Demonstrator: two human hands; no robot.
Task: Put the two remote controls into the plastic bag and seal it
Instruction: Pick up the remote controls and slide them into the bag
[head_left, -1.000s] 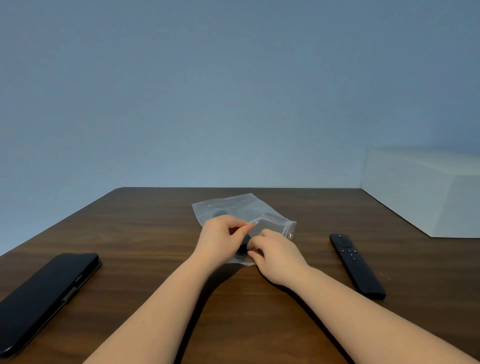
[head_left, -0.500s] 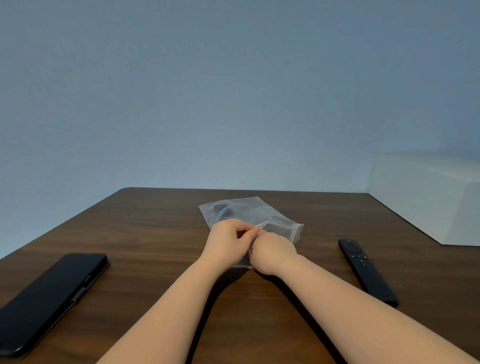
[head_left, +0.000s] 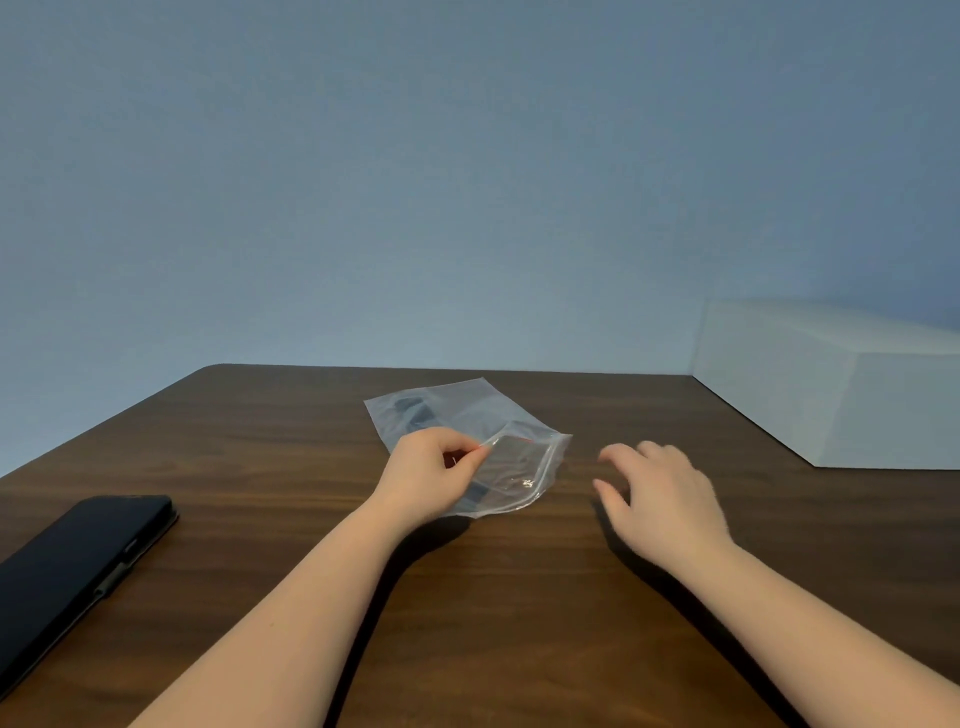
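Head view shows a dark wood-grain counter (head_left: 519, 597) running back to a plain blue-grey wall (head_left: 415, 182), with a white box (head_left: 841, 389) standing on the counter's far right corner. A black phone (head_left: 72, 566) in a case lies flat near the left edge, well apart from both hands.

A clear plastic bag (head_left: 467, 415) lies on the counter just beyond the left hand (head_left: 426, 475). Its near, open end with the zip strip is lifted, and the left fingers (head_left: 470, 452) are clenched on the upper lip of that mouth, pinching it between thumb and forefinger. One dark remote control (head_left: 413, 408) shows through the plastic at the bag's far end, beyond the left fingers; another dark part of it shows just under the left palm.

Right of the bag's mouth and not touching it, the right hand (head_left: 660, 499) hovers over the counter, its fingers (head_left: 615, 457) released and spread, grasping nothing. A second remote is not visible.
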